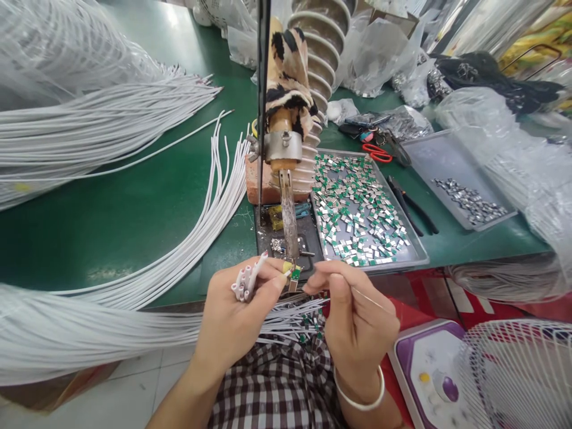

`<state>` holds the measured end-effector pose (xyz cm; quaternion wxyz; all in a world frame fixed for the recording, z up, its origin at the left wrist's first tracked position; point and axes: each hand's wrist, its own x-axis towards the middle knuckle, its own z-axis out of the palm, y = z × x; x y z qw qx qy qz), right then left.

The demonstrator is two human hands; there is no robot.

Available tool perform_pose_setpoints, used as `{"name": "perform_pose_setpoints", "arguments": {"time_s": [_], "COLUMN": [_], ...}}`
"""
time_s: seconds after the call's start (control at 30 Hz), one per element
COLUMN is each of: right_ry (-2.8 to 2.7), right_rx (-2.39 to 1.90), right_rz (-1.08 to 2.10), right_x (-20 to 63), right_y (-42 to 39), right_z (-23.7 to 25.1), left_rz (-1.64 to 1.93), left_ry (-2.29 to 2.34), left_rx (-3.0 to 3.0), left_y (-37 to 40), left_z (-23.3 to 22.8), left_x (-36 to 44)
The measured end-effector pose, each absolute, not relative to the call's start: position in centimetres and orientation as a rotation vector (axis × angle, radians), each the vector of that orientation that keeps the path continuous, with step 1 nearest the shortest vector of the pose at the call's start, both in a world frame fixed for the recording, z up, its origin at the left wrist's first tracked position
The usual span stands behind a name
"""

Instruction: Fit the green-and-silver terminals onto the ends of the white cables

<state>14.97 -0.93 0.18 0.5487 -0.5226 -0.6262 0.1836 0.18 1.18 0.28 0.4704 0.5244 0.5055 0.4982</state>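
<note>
My left hand (243, 310) is closed around several white cables (243, 283), their cut ends poking up between thumb and fingers. At its fingertips, one white cable end meets a small green circuit board with a metal plug (295, 279). Directly above that board is the tip of a soldering iron (289, 223), clamped pointing downward; whether they touch is hard to see. My right hand (357, 316) is pinched just right of the board, with a thin wire (367, 295) running back across its fingers. Finished-looking cables with green boards (313, 325) lie over the lap below.
A tray (422, 257) of many small green boards stands right of the iron, with black-handled pliers (415, 208) and red scissors (376, 153) beyond. Another tray (473, 223) holds metal parts. White cable bundles (179, 262) spread leftward. A fan (518, 375) stands at lower right.
</note>
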Motion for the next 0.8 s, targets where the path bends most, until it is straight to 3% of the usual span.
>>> {"name": "perform_pose_setpoints", "arguments": {"time_s": [0.27, 0.8], "right_ry": [-1.271, -1.348], "right_rx": [-1.22, -1.091], "right_rz": [0.813, 0.806], "right_x": [13.5, 15.1], "right_y": [-0.6, 0.3], "right_z": [-0.1, -0.3], "left_rz": [1.239, 1.163], "left_ry": [1.271, 1.195], "left_rx": [1.354, 1.379], "left_y": [0.9, 1.1], "left_z": [0.2, 0.4], "left_x": [0.2, -0.3]}}
